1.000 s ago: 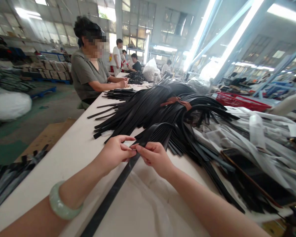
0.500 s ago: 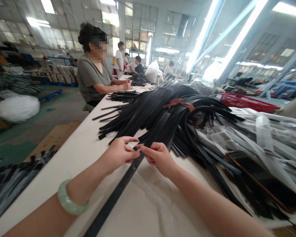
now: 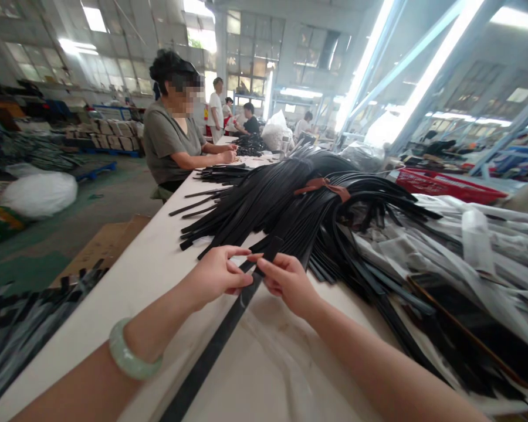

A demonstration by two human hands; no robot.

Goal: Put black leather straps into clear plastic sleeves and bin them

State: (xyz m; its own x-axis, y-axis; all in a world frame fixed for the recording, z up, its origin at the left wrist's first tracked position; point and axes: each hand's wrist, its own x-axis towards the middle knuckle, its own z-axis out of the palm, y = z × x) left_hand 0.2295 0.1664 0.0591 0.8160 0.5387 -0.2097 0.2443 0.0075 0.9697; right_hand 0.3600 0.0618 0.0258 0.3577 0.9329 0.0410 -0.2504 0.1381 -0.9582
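A long flat black strap (image 3: 220,346) runs from the bottom edge up between my hands, and its squared end shows just beyond my right fingers. My right hand (image 3: 290,281) is closed on this strap near that end, thumb on top and fingers curled under. From the other side my left hand (image 3: 220,272) is closed at the strap's left edge, with thumb and index fingertips against it and almost meeting my right fingertips. Anything small between the fingertips cannot be made out. A pale green bangle (image 3: 134,354) circles my left wrist. Just ahead lies a large bundle of black straps (image 3: 268,199).
A brown tie (image 3: 323,186) binds part of the bundle on the white table (image 3: 127,293). To the right are clear plastic wrapping (image 3: 475,234), a dark flat object (image 3: 479,322) and a red crate (image 3: 449,184). A co-worker (image 3: 173,135) sits at the table's left edge.
The strap's end now lies closer to my right hand than before. A small white bit seen between my fingertips no longer shows. The whole view has shifted slightly.
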